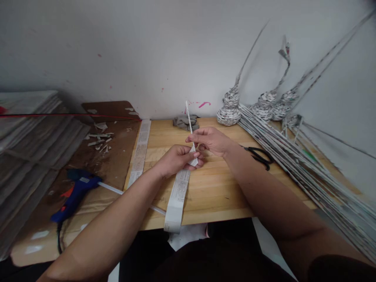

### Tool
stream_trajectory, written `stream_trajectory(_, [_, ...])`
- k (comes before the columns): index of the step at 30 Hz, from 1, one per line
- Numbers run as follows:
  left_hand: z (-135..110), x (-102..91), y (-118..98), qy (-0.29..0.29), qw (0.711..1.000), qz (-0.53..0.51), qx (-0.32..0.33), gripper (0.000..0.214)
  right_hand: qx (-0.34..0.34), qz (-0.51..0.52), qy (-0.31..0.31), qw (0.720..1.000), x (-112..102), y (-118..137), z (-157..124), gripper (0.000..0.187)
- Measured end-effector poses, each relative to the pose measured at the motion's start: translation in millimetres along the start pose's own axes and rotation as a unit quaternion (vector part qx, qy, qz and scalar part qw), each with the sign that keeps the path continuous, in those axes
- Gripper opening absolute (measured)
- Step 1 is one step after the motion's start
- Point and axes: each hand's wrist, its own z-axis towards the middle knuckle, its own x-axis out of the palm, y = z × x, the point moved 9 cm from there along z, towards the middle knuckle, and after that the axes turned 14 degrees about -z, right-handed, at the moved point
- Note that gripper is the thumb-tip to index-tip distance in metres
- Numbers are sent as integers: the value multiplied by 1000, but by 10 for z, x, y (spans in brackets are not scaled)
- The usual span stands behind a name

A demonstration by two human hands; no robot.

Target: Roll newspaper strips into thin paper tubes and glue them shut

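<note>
Between my hands is a strip of printed newspaper (pixel 177 192), its lower end hanging just past the table's front edge. Its upper end is rolled into a thin paper tube (pixel 189 117) that points up and slightly left. My left hand (pixel 179 159) pinches the strip where the flat paper turns into the roll. Just above it, the fingers of my right hand (pixel 210 141) are closed on the tube. Another flat newspaper strip (pixel 141 147) lies on the wooden table (pixel 217 192) to the left.
A blue glue gun (pixel 76 194) with a white stick lies left, near stacked newspapers (pixel 32 164) and paper scraps (pixel 101 139). Black scissors (pixel 260 156), a bundle of paper tubes (pixel 282 160) and woven gourd shapes (pixel 229 107) are right. A grey cloth (pixel 185 122) rests behind.
</note>
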Motion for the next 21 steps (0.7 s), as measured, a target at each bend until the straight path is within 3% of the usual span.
stream_trajectory(4, [1,15,18,8,1000,-5,-5,39,16,28,-59,998,-92,-72,17,39])
stream_trajectory(9, [-10,15,3,4,1000,-6,-4,40,6,25,13,1000,28,-68,32,38])
stream_trajectory(14, [-14,23,-5,7,1000,-12,-2,38,12,56,-62,996,-99,-72,24,41])
stream_trajectory(19, [-11,1,3,2,1000,-11,-5,39,7,35,14,999,20,-39,18,40])
stream_trajectory(21, [-9,4,9,5,1000,-13,-5,39,7,41,-5,999,-11,-45,20,37])
